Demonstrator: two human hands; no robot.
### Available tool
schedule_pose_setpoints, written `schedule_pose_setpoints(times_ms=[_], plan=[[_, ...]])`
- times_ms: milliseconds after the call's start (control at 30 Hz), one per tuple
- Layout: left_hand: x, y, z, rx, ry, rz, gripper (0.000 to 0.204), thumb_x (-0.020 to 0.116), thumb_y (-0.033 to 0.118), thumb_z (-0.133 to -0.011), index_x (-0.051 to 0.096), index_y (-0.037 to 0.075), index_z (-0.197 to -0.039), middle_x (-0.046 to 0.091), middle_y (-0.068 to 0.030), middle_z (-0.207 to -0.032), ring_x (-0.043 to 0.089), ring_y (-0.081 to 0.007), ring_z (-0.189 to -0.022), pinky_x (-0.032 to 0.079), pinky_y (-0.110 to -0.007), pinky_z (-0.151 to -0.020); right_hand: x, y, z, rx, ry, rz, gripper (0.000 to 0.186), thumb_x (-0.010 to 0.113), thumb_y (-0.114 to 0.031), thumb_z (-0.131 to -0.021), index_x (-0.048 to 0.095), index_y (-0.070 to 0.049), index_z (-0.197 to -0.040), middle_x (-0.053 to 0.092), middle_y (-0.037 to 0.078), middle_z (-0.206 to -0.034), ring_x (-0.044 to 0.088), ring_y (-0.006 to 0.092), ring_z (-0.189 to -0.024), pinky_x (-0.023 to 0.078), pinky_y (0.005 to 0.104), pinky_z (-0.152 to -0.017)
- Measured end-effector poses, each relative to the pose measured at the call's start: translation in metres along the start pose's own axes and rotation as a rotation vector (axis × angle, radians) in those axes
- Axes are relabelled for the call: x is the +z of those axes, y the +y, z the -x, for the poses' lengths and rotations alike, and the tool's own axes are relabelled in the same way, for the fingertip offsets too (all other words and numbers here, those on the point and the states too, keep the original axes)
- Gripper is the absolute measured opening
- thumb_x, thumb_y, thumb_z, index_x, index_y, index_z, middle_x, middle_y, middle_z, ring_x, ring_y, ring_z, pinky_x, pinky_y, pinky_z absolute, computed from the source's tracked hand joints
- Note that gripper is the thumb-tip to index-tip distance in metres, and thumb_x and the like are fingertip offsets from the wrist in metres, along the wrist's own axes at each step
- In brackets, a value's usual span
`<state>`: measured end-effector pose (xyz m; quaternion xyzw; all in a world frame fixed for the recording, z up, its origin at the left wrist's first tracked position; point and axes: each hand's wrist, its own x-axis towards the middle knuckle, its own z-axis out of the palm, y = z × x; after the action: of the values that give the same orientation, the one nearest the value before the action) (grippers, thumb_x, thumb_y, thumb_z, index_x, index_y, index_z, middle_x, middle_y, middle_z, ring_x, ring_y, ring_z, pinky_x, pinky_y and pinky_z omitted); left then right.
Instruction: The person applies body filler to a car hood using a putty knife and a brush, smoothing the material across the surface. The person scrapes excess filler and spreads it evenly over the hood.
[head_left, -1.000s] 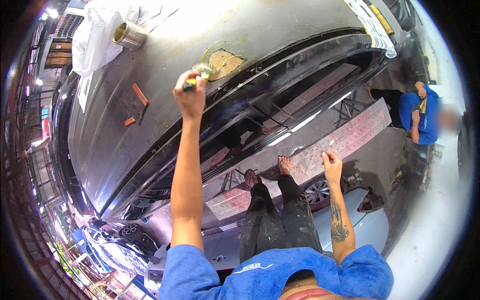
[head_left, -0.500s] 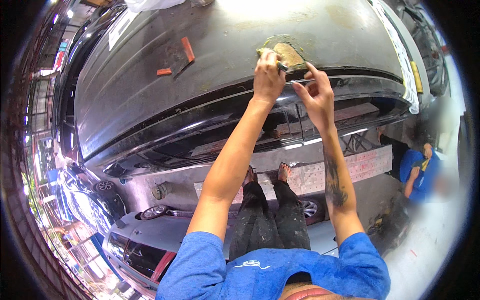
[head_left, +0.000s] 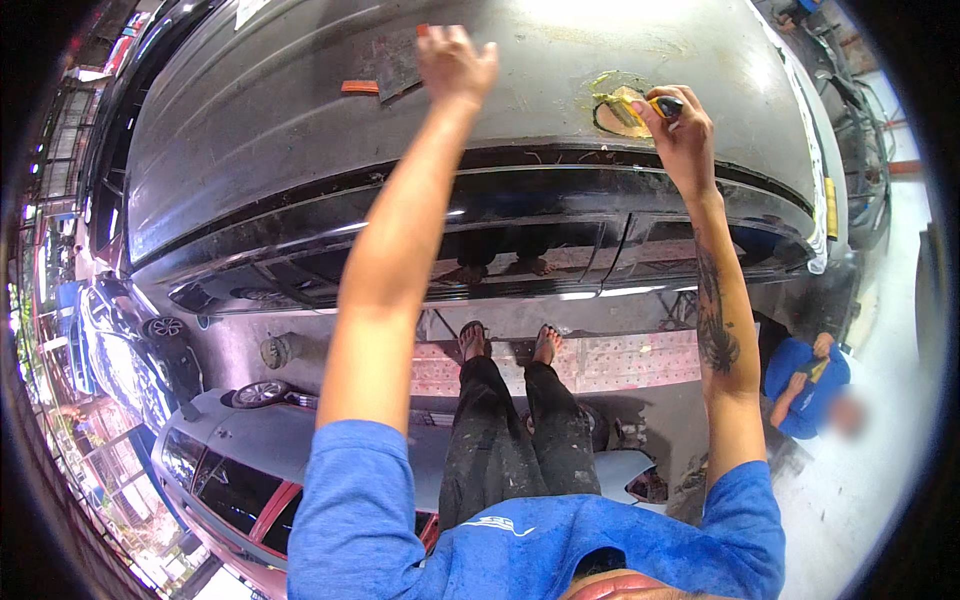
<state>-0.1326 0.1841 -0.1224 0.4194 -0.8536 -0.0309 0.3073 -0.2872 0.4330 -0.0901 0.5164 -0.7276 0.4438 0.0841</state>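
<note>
My left hand [head_left: 455, 65] is over the grey car roof [head_left: 290, 110], thumb spread away from the fingers. Its fingertips reach the red edge of a flat grey spreader [head_left: 396, 68]; whether they touch it is unclear. Beside that lies a second red-edged piece [head_left: 360, 87]. Farther right, my right hand [head_left: 685, 135] grips a hand tool with a yellow-and-black handle [head_left: 665, 105]. The tool's working end is over a tan patch [head_left: 630, 125] ringed by a dark edge and yellow-green smears. I cannot make out the exact kind of tool.
The car's black side [head_left: 540, 200] runs below the roof edge. My feet are on a pale perforated plank [head_left: 620, 360]. A grey car [head_left: 230, 430] stands behind me, and a person in blue [head_left: 800, 385] is at the right. White masking [head_left: 810, 200] lines the roof's right end.
The yellow-and-black tool has passed from my left hand to my right. My left hand has moved left and away to the red-edged spreader. The view has shifted.
</note>
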Motion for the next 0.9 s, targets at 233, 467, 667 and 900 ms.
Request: schedule_pose_setpoints(times_ms=[233,467,667,900], plan=[[0.008,-0.066,-0.029,-0.086,-0.330,-0.322,0.067,0.069,0.061,-0.077,0.068,0.002,-0.110,0.066,-0.0176,-0.114,0.052,-0.0355,-0.119,0.040,-0.049,-0.100,0.008,0.003,-0.003,0.334,-0.063,0.035,0.026,0.074,-0.026,-0.086,0.071,-0.001,-0.093,0.069,0.012,-0.077,0.064,0.0153,-0.064,0.050,0.0291,-0.060],[-0.003,-0.066,-0.038,0.107,-0.430,-0.411,0.018,0.058,0.016,-0.089,0.074,0.008,-0.091,0.073,-0.0117,-0.091,0.071,-0.0269,-0.088,0.051,-0.035,-0.087,0.028,-0.015,0.016,0.108,-0.014,0.034,0.024,0.076,-0.021,-0.083,0.071,-0.001,-0.095,0.072,0.016,-0.091,0.071,0.0227,-0.084,0.054,0.0312,-0.071],[-0.018,-0.092,-0.031,0.182,-0.270,-0.380,0.018,0.060,0.015,-0.088,0.071,0.004,-0.099,0.071,-0.0151,-0.097,0.070,-0.0302,-0.092,0.056,-0.041,-0.085,0.017,-0.013,0.020,0.303,-0.008,-0.074,0.018,0.074,-0.015,-0.085,0.071,0.000,-0.095,0.073,0.011,-0.084,0.066,0.0120,-0.074,0.051,0.0263,-0.067],[-0.035,-0.120,-0.031,0.148,-0.507,-0.306,0.021,0.069,0.015,-0.079,0.069,0.004,-0.096,0.070,-0.0190,-0.097,0.067,-0.0349,-0.096,0.053,-0.043,-0.087,0.024,-0.021,0.023,0.208,-0.053,0.010,0.016,0.074,-0.013,-0.084,0.071,-0.001,-0.094,0.072,0.012,-0.085,0.067,0.0130,-0.075,0.051,0.0275,-0.067]])
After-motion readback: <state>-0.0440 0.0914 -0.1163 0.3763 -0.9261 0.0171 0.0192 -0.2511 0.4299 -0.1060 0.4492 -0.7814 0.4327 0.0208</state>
